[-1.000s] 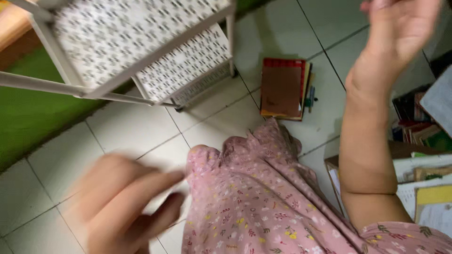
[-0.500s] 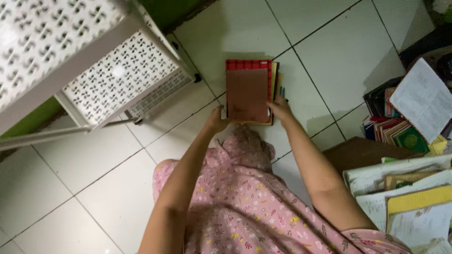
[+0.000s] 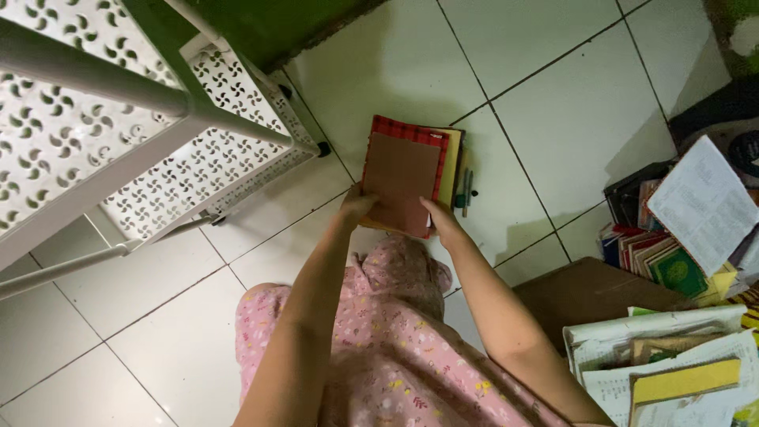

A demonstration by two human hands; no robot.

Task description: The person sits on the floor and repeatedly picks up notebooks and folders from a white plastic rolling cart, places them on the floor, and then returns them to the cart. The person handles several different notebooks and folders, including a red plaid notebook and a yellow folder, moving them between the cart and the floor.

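A small stack of books (image 3: 405,178), a brown one on top of a red checked one and a yellow one, is in both my hands above the white tiled floor. My left hand (image 3: 356,205) grips its near left corner. My right hand (image 3: 440,221) grips its near right edge. The stack is tilted and its near end is lifted. Two pens (image 3: 465,190) lie on the tile just right of the stack. My pink flowered dress (image 3: 395,340) covers my lap below.
A white perforated plastic shelf rack (image 3: 158,126) stands at the left, close to the books. A cardboard box (image 3: 589,289) and piles of books and papers (image 3: 680,237) crowd the right side. Green wall base runs along the top.
The stack has tilted and shifted toward me, and its near end has come up. My right hand slid along the stack's right side. The pens stayed on the floor.
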